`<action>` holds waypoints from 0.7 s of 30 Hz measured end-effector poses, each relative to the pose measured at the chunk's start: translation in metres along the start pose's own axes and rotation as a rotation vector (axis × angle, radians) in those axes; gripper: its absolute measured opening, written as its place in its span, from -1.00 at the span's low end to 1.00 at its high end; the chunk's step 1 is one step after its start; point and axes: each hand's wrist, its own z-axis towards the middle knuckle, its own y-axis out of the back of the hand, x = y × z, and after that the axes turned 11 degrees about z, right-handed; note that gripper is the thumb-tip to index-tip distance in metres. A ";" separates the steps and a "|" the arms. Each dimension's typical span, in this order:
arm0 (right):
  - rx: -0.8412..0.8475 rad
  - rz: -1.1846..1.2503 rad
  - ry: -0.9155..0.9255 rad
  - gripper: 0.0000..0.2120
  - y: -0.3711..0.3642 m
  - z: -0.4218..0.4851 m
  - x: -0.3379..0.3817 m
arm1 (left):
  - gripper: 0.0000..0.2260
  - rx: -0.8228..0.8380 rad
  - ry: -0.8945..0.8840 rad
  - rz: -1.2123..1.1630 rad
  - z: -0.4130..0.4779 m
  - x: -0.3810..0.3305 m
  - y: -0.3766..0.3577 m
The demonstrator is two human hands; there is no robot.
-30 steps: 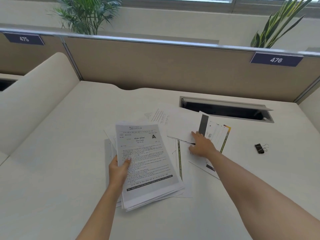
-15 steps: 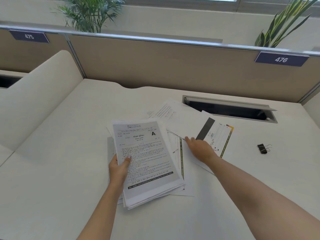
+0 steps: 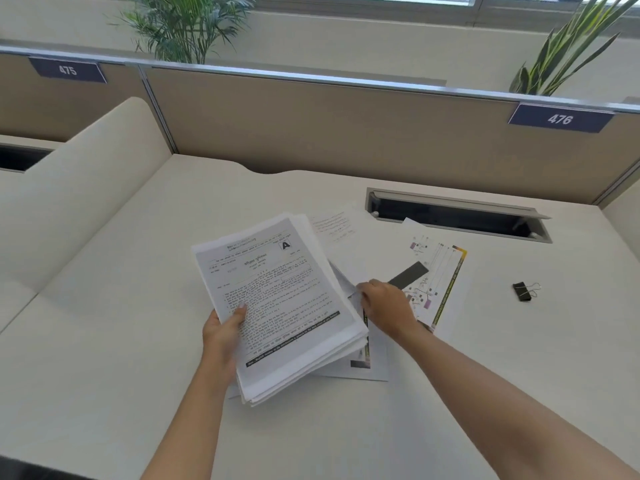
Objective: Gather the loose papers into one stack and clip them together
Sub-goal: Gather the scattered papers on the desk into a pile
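Observation:
My left hand (image 3: 223, 332) grips a thick stack of printed papers (image 3: 277, 299) by its left edge, thumb on the top sheet marked "A", and holds it tilted above the desk. My right hand (image 3: 386, 306) rests on the loose sheets just right of the stack, fingers pinching the edge of a white sheet (image 3: 349, 285). More loose papers lie beyond it: a handwritten sheet (image 3: 334, 225) and a sheet with a yellow border (image 3: 443, 278). A black binder clip (image 3: 523, 291) lies alone on the desk to the right.
The white desk (image 3: 138, 306) is bounded by a tan partition (image 3: 346, 133) at the back and a cream divider (image 3: 86, 188) on the left. An open cable slot (image 3: 457, 216) sits behind the papers. Plants stand beyond the partition.
My left hand has lifted and turned the stack clockwise. My right hand has slid left across the loose sheets, toward the stack, dragging a sheet with it.

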 end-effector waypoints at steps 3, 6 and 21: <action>-0.004 0.184 -0.031 -0.86 -0.002 -0.027 0.028 | -0.72 0.062 0.063 -0.047 -0.001 0.002 0.010; -0.032 0.416 -0.158 -0.80 -0.012 -0.051 0.055 | -0.70 0.080 0.069 -0.043 -0.001 0.006 0.019; -0.457 1.141 -0.729 -0.79 -0.019 -0.096 0.077 | -0.76 0.045 0.080 0.071 0.004 0.020 0.004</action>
